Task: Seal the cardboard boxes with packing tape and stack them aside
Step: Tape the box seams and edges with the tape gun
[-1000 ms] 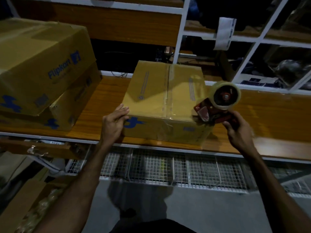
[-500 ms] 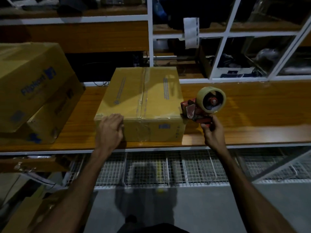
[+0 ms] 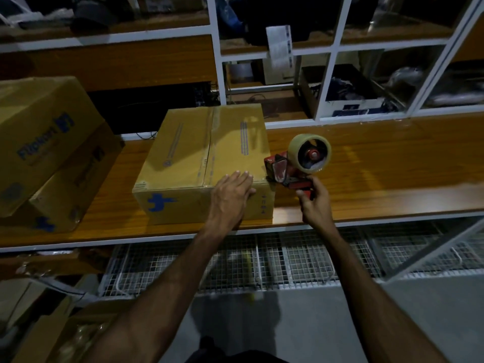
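The cardboard box (image 3: 201, 155) on the shelf is yellow-brown with a blue logo on its near side, grey printed stripes on top and a glossy clear strip along its seam. The tape dispenser (image 3: 293, 167) is red, its roll pale tan. The two stacked boxes (image 3: 49, 153) carry blue lettering. The wooden shelf (image 3: 379, 163) is orange-brown with white edging; the wire mesh (image 3: 288, 260) below is white.

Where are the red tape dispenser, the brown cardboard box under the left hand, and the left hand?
red tape dispenser (image 3: 309, 155): head view, on its tape roll.
brown cardboard box (image 3: 188, 150): head view, on its top face.
left hand (image 3: 230, 195): head view, on its back.
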